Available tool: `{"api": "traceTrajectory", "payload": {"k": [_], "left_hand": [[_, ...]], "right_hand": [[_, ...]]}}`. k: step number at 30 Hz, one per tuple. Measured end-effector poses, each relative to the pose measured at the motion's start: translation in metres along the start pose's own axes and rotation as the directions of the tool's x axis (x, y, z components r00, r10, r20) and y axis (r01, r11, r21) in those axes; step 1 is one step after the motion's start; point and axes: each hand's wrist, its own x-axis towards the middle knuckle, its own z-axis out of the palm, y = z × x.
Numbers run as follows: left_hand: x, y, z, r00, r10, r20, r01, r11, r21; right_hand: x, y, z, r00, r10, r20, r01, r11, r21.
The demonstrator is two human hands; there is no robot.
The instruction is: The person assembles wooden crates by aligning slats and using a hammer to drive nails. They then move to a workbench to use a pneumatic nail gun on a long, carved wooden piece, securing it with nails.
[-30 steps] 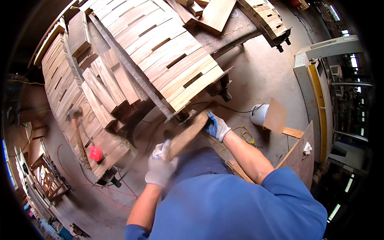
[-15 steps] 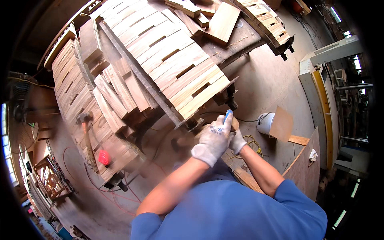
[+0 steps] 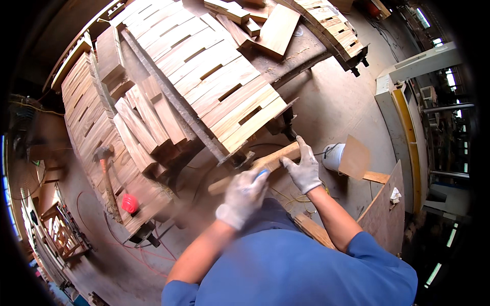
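A narrow wooden strip (image 3: 279, 157) lies slantwise in front of my body, just beyond my lap. My right hand (image 3: 304, 172), in a pale work glove, grips its right end, with thumb and forefinger on either side. Nearer the middle, my gloved left hand (image 3: 244, 196) is curled around a small blue object (image 3: 261, 174) of which only a bit shows; its kind cannot be made out. The left hand is slightly blurred and covers part of the strip. Past the strip, the end of a panel of glued wooden slats (image 3: 245, 97) rests on a metal rack.
A second slatted panel (image 3: 92, 122) at left carries a hammer (image 3: 107, 181), a red object (image 3: 130, 203) and loose boards (image 3: 143, 120). More blocks (image 3: 278, 30) lie at the back. At right stand a white bucket (image 3: 333, 157), a brown sheet (image 3: 356, 157) and a plywood board (image 3: 388, 206).
My hands were close together and have moved apart, the left one toward me and leftward. The wooden strip, largely hidden before, now shows along much of its length.
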Motion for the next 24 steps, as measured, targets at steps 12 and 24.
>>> {"api": "traceTrajectory", "payload": {"k": [12, 24], "left_hand": [[-0.125, -0.062, -0.018, 0.844, -0.536, -0.010, 0.527, 0.827, 0.198], [-0.001, 0.011, -0.003, 0.989, -0.142, -0.045, 0.142, 0.990, -0.017]], "right_hand": [[0.034, 0.084, 0.077, 0.787, 0.530, 0.317, -0.594, 0.789, 0.158], [-0.007, 0.042, 0.084, 0.820, 0.183, 0.543, -0.432, 0.820, 0.376]]}}
